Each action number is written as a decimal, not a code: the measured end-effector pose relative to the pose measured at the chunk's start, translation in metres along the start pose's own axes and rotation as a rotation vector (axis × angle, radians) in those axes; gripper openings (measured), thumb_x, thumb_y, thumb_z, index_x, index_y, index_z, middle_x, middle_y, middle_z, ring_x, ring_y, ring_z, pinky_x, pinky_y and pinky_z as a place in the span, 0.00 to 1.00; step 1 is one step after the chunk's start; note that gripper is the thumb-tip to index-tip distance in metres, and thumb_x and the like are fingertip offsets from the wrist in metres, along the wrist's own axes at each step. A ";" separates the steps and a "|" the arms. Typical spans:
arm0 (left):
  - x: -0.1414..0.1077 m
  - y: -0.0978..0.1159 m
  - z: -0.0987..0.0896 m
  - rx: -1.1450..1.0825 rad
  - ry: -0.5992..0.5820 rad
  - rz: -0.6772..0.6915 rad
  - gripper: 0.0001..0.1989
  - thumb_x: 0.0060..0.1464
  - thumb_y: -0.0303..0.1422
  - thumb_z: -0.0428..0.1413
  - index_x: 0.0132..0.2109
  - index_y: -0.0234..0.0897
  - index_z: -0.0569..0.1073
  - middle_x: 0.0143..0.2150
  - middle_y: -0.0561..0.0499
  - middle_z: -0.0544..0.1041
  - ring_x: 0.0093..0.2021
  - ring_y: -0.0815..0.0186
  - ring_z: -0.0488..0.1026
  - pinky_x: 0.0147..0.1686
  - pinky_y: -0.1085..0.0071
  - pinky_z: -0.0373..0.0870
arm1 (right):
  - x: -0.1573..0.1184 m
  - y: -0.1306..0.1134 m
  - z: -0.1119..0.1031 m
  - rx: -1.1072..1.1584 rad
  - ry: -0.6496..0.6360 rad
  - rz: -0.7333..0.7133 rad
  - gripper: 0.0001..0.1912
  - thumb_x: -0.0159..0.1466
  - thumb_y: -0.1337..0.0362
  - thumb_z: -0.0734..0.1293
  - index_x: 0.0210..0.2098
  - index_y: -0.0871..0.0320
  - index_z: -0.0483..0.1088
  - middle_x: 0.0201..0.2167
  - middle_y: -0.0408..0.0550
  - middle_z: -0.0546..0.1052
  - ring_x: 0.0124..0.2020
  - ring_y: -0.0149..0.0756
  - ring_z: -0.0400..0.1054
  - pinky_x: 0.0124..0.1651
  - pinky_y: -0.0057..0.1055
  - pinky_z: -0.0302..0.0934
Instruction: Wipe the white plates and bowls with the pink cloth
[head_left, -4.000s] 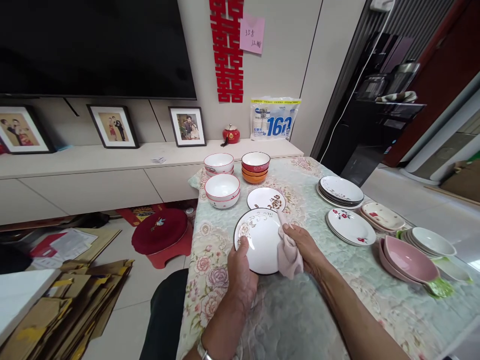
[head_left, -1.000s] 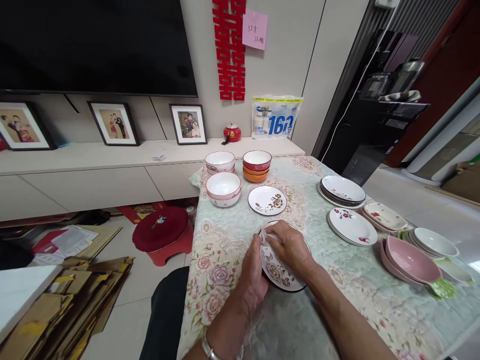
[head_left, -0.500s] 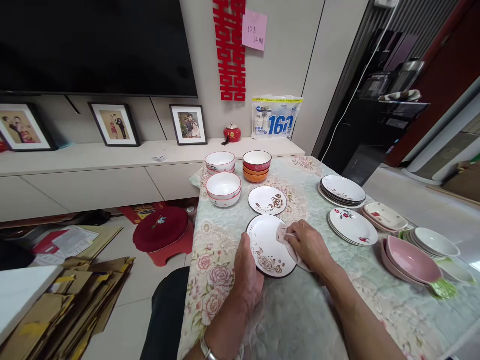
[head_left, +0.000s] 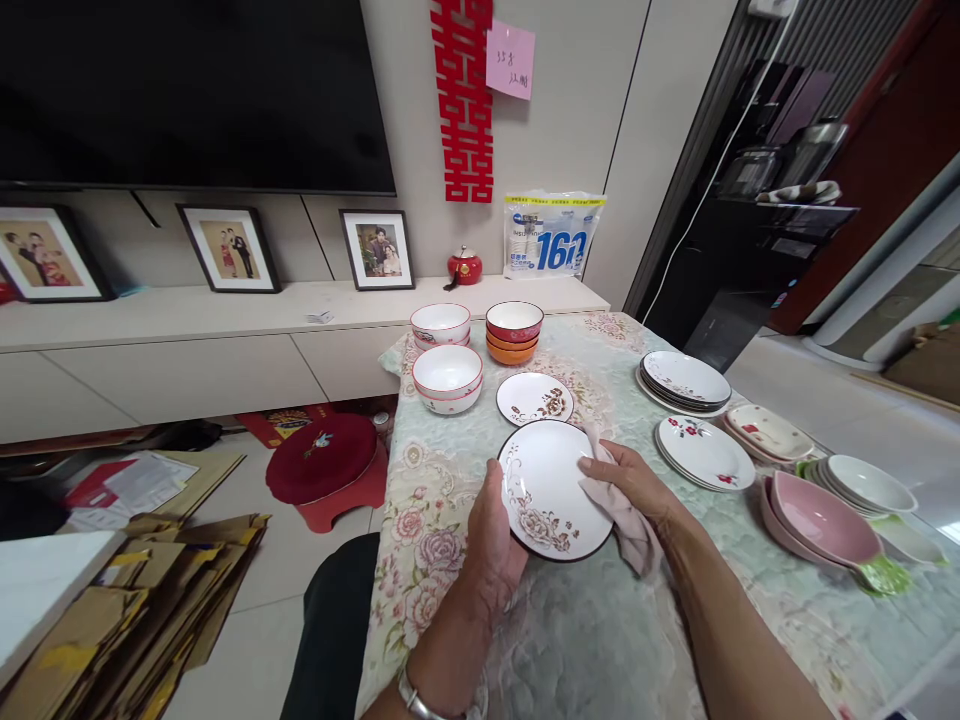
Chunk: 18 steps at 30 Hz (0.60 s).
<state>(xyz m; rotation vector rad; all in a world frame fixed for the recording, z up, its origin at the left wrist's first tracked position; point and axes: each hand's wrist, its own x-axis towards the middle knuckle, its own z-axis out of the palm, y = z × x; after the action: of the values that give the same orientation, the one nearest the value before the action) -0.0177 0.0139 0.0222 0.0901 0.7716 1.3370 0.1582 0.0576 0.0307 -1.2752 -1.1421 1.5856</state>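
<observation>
A pair of bare hands works a cloth over tableware: the left hand [head_left: 491,535] cradles the held plate [head_left: 551,480], a white dish with a dark rim and brown flowers, by its left edge, its underside fingers out of sight, while the right hand [head_left: 637,485] grips a pale pink cloth [head_left: 630,530] against the right side of the upper face. The held plate sits on the near side of the resting plate [head_left: 525,395], tipped a little and overlapping its edge in this view; whether the two touch cannot be told. Beyond the resting plate stand the red and orange bowls [head_left: 514,335], with white bowls [head_left: 448,380] to its left and the flowered plates [head_left: 701,450] to its right. The stroke looks to be a wipe, and would likely go best with light, even pressure, the cloth folded around the rim so that face and edge are covered together. Glazed ware may slip, so the left palm is best spread well under the base, the plate turned in small steps, the loose cloth end gathered in, and the rim lifted clear of the resting plate to avoid a chip.
</observation>
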 end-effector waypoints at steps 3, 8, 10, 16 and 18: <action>0.001 0.000 0.000 -0.011 0.007 -0.018 0.25 0.57 0.46 0.52 0.52 0.30 0.73 0.48 0.37 0.79 0.52 0.51 0.75 0.52 0.56 0.70 | -0.006 -0.003 0.007 0.100 0.026 0.018 0.20 0.47 0.59 0.75 0.38 0.59 0.72 0.30 0.47 0.80 0.28 0.38 0.74 0.32 0.33 0.67; 0.003 0.004 0.002 -0.005 -0.075 0.031 0.22 0.59 0.43 0.51 0.51 0.29 0.74 0.52 0.38 0.77 0.55 0.54 0.72 0.54 0.60 0.68 | -0.011 -0.008 0.013 0.153 0.137 -0.070 0.22 0.47 0.60 0.75 0.41 0.59 0.73 0.29 0.45 0.80 0.27 0.40 0.75 0.32 0.34 0.69; 0.003 0.006 0.003 0.019 -0.065 0.092 0.18 0.59 0.38 0.52 0.49 0.30 0.75 0.52 0.39 0.77 0.55 0.56 0.72 0.54 0.62 0.67 | -0.011 -0.010 0.010 0.162 0.186 -0.121 0.23 0.48 0.60 0.75 0.43 0.58 0.72 0.30 0.45 0.80 0.28 0.40 0.75 0.33 0.35 0.69; 0.001 0.009 0.000 0.153 -0.065 0.050 0.15 0.58 0.34 0.54 0.50 0.33 0.73 0.54 0.40 0.75 0.52 0.57 0.73 0.53 0.62 0.68 | -0.003 0.000 -0.005 -0.039 0.493 -0.394 0.15 0.51 0.56 0.74 0.34 0.57 0.73 0.23 0.39 0.75 0.24 0.33 0.67 0.28 0.29 0.62; 0.002 0.009 -0.001 0.146 -0.002 0.017 0.15 0.58 0.34 0.54 0.50 0.32 0.72 0.56 0.37 0.73 0.52 0.56 0.74 0.52 0.61 0.68 | -0.001 0.005 -0.009 -0.211 0.605 -0.519 0.12 0.54 0.55 0.72 0.31 0.57 0.73 0.20 0.37 0.71 0.23 0.31 0.63 0.27 0.27 0.58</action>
<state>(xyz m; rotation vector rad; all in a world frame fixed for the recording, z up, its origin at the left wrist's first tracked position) -0.0257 0.0171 0.0245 0.2143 0.8682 1.2953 0.1666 0.0569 0.0254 -1.3242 -1.1309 0.6474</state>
